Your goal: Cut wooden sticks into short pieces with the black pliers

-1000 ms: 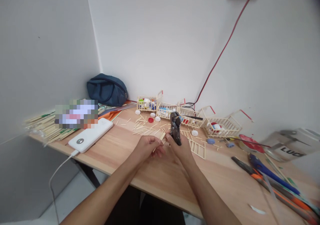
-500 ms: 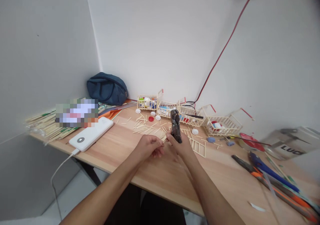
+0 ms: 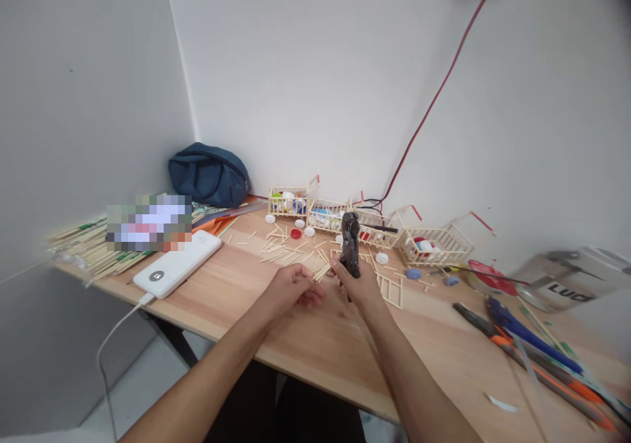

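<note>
Pale wood makes up the table (image 3: 221,305) that spreads beneath our fingers on every side. Well beyond them, to the left, slumps a blue bag (image 3: 207,177); nearer, just past our fingertips and off to the right, stand the stick carts (image 3: 456,249) in a row.

Our right hand (image 3: 359,285) is wrapped firmly around a black hand tool (image 3: 350,239), its head upright above the fingers. Beside it, our left hand (image 3: 296,288) has thumb and forefinger drawn close; we cannot tell whether a stick is pinched there. A ladder-like frame (image 3: 391,292) lies just right of the right-hand fingers.

Short pale sticks (image 3: 323,272) show between the two hands, and more loose sticks (image 3: 279,249) scatter beyond the left fingers. For such thin pieces, we judge a light pinch near the working end best, with fingertips clear of the tool's head and wrists low for steadiness. We would also square the tool to the stick before squeezing.

Smallest, a red cap (image 3: 296,234) sits beyond our left fingers.
</note>
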Action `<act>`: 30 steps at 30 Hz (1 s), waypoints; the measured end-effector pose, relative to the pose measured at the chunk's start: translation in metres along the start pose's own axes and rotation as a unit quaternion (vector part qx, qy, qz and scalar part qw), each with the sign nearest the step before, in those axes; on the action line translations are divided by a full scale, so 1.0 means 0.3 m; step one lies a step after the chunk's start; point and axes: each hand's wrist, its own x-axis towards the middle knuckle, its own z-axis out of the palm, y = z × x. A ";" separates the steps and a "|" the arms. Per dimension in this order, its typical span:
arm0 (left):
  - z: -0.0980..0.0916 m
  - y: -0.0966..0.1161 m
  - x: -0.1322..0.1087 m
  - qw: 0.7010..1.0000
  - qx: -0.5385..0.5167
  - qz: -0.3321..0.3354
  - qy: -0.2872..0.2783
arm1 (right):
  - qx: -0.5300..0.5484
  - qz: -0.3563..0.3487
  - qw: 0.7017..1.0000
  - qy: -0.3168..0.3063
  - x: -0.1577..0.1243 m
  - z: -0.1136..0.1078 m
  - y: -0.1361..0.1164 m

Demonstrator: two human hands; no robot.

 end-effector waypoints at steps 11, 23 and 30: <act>-0.005 -0.026 0.017 0.992 0.096 0.062 0.055 | -0.005 0.000 1.000 0.024 -0.006 0.024 0.002; -0.006 -0.024 0.008 0.978 0.165 0.093 0.086 | -0.007 0.004 0.999 0.041 -0.008 0.043 -0.006; -0.011 -0.023 -0.009 0.951 0.243 0.147 0.120 | -0.016 0.008 0.999 0.045 -0.011 0.053 -0.015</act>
